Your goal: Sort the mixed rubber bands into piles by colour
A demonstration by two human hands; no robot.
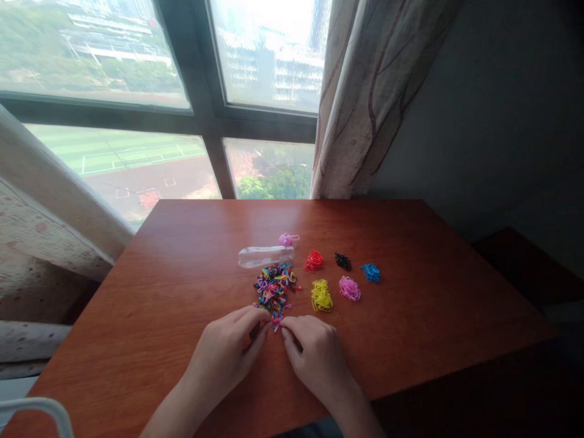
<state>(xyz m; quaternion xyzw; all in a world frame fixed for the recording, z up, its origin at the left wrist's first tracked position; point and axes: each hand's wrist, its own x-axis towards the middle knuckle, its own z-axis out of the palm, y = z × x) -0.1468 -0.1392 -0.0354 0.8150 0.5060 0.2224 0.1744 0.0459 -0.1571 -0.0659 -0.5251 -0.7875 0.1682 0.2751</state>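
A mixed pile of coloured rubber bands (274,288) lies in the middle of the wooden table (182,267). My left hand (228,350) and my right hand (314,356) rest on the table at the pile's near edge, fingertips pinched together on a few small bands (277,323). Sorted little heaps lie to the right: red bands (314,261), black bands (343,261), blue bands (371,272), yellow bands (322,295) and pink bands (349,288). A clear plastic bottle (264,256) lies on its side behind the pile, its pink cap (286,239) beside it.
A large window (182,91) and a patterned curtain (369,91) stand behind the table. A dark wall is to the right. A white curved rail (41,410) shows at the lower left. Fabric-covered furniture (41,237) sits left of the table.
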